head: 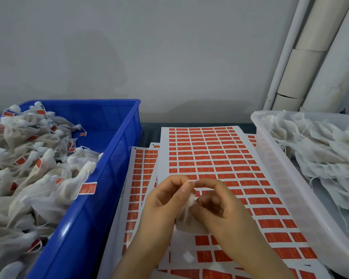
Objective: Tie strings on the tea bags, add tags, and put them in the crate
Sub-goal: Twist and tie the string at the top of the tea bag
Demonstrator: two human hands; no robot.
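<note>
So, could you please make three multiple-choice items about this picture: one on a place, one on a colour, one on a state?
1. Where does the white tray of untagged tea bags stand?
A) left of the tag sheets
B) right of the tag sheets
C) inside the crate

2. Which colour has the crate of tagged tea bags?
A) blue
B) green
C) grey

3. The left hand and right hand are:
A) flat on the sheets
B) inside the crate
C) pinching one tea bag

Answers:
1 B, the tray sits at the right edge.
2 A, its walls are blue.
3 C, fingers of both hands curl round the bag above the sheets.
</note>
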